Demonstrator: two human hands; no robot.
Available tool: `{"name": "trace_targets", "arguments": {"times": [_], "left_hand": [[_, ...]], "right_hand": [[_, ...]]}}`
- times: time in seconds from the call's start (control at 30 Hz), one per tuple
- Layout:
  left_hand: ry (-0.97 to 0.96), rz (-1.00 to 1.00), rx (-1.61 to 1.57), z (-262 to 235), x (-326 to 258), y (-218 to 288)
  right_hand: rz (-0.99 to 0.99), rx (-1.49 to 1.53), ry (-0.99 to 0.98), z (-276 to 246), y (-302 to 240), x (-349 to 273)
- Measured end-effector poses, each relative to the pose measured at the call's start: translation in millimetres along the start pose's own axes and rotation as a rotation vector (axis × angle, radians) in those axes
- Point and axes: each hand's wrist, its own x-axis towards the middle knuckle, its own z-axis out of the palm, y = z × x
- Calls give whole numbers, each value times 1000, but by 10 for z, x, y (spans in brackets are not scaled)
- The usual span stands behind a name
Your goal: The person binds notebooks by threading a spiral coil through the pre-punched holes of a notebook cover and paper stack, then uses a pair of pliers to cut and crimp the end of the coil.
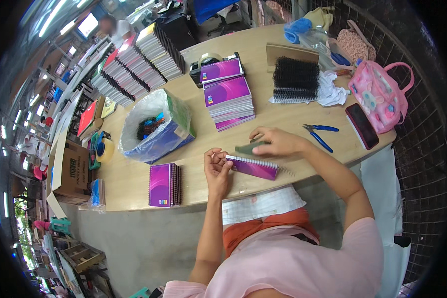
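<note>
Binding step, by the look of it: wooden table [134, 184], then purple notebook [253, 168] at its near edge. Left hand [217, 166] pinches the spiral's left end; right hand [278, 141] presses a small green block [247, 147] down. Next needs steady coil alignment.

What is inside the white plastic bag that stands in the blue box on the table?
Inside the white plastic bag, dark and coloured small pieces show through the open top. They are too small to identify. The bag's walls and the blue box hide whatever lies deeper.
</note>
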Motion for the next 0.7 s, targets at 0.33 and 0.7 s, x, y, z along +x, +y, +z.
{"name": "trace_targets", "arguments": {"times": [0.33,0.7], "left_hand": [[-27,-33,-72,104,22,45],[35,-66,-56,64,-65,324]], "right_hand": [[89,41,111,71,-151,17],[121,-504,638,-194,132,-555]]}}
